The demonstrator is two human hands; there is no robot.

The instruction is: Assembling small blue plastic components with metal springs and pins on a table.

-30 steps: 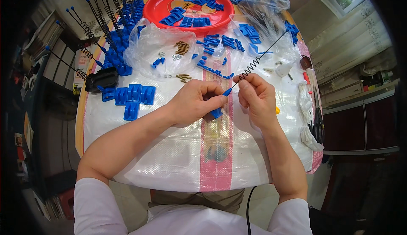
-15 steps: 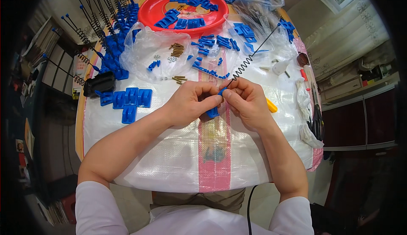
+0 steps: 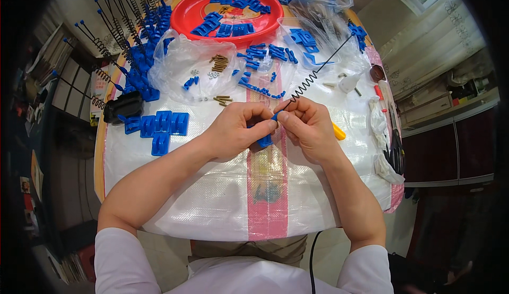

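Both hands meet over the middle of a table covered with a white woven sheet (image 3: 212, 204). My left hand (image 3: 236, 131) grips a small blue plastic part (image 3: 264, 141) that sticks out below its fingers. My right hand (image 3: 307, 127) pinches the lower end of a thin black rod with a coiled spring (image 3: 307, 85), which slants up and to the right. The rod's end touches the blue part between my fingertips. A yellow piece (image 3: 339, 132) pokes out from behind my right hand.
A red round tray (image 3: 188, 15) with blue parts sits at the far edge. Clear plastic bags (image 3: 183, 60) hold blue parts, brass pins and small nuts. Finished spring rods on blue bases (image 3: 135, 55) stand at the left, beside flat blue blocks (image 3: 163, 125) and a black object (image 3: 123, 104).
My hands have drawn together and slightly nearer to me. The spring rod's lower end now sits against the blue part, and the rod stands steeper.
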